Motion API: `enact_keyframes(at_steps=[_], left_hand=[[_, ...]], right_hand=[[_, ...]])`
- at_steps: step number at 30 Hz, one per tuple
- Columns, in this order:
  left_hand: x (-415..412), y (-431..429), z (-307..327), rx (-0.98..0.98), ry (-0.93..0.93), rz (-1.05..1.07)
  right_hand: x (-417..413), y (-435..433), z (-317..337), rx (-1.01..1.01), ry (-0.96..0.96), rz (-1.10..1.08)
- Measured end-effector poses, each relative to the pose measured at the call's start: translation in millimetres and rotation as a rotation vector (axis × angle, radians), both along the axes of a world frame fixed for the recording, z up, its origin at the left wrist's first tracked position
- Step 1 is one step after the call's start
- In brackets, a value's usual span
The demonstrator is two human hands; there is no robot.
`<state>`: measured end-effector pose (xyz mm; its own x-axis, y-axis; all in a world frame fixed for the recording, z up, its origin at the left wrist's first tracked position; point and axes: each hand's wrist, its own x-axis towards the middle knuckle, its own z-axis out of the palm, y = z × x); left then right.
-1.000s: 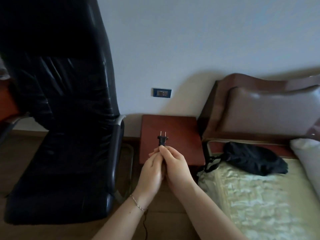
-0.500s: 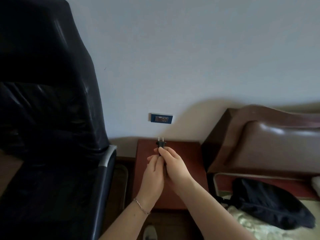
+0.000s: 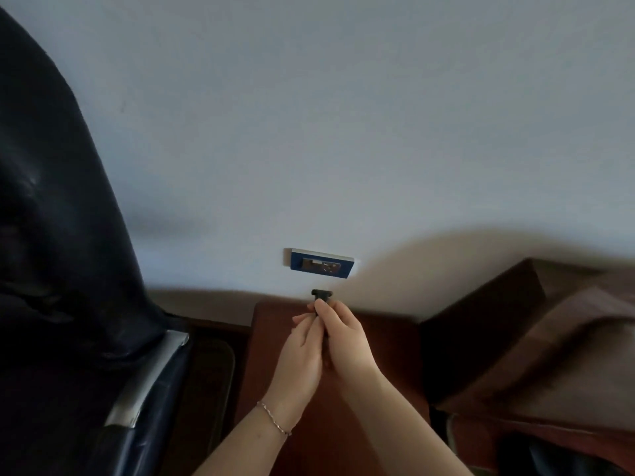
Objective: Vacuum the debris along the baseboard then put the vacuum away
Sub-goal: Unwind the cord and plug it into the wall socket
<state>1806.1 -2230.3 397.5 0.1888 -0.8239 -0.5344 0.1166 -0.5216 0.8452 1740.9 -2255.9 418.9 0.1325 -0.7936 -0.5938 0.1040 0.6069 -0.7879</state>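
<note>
Head view shows both hands raised together in front of a pale wall [image 3: 343,115], pinching a small black plug [image 3: 321,295]. The right hand [image 3: 347,341] has its fingers curled closed around the plug's body, thumb tip pressed on its near side just under the flared head. The left hand [image 3: 302,352] lies against the right one, its fingertips closed on the same grip from the left; a thin bracelet [image 3: 274,418] circles that wrist. Only the plug's dark head pokes out above the fingertips; its prongs are not discernible against the wall shadow, and the cord is hidden between the palms.

Just above the plug, apart from it, a blue-framed wall socket [image 3: 321,263] sits flat on the wall, slightly up and left of the fingertips. Below and behind the hands is a reddish-brown bedside table [image 3: 388,341], its top stretching away to the wall. To the left of the left forearm stands a black leather chair [image 3: 68,269] with a silver-trimmed armrest [image 3: 151,379], filling that whole side. To the right of the right forearm, a dark brown padded headboard [image 3: 536,338] rises at an angle, with something black and blurred at its foot in the bottom corner. The vacuum itself does not appear; only its plug end is seen, held in both hands.
</note>
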Motion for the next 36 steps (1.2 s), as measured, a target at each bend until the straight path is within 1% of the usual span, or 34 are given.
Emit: enact_keyframes(at_steps=[2, 6, 10, 15, 20, 26, 36], left_hand=[[-5, -19, -28, 0.000, -0.005, 0.030], [-19, -50, -84, -0.019, -0.029, 0.008], [-24, -68, -105, -0.113, -0.084, 0.024], [-22, -83, -124, -0.169, -0.106, 0.075], [-23, -87, -127, -0.185, -0.068, 0.098], [-27, -86, -122, -0.226, -0.053, 0.108], [-26, -91, -107, -0.190, -0.010, 0.117]], right_hand=[[0, -17, -26, 0.001, -0.018, -0.009], [-5, -44, -74, -0.012, -0.040, -0.089], [-12, -64, -107, -0.081, -0.038, -0.087], [-10, -79, -129, -0.055, -0.063, -0.069], [-8, -84, -137, -0.072, -0.031, -0.067], [-12, -86, -129, -0.099, -0.052, -0.064], [-11, -90, -121, -0.080, -0.081, -0.096]])
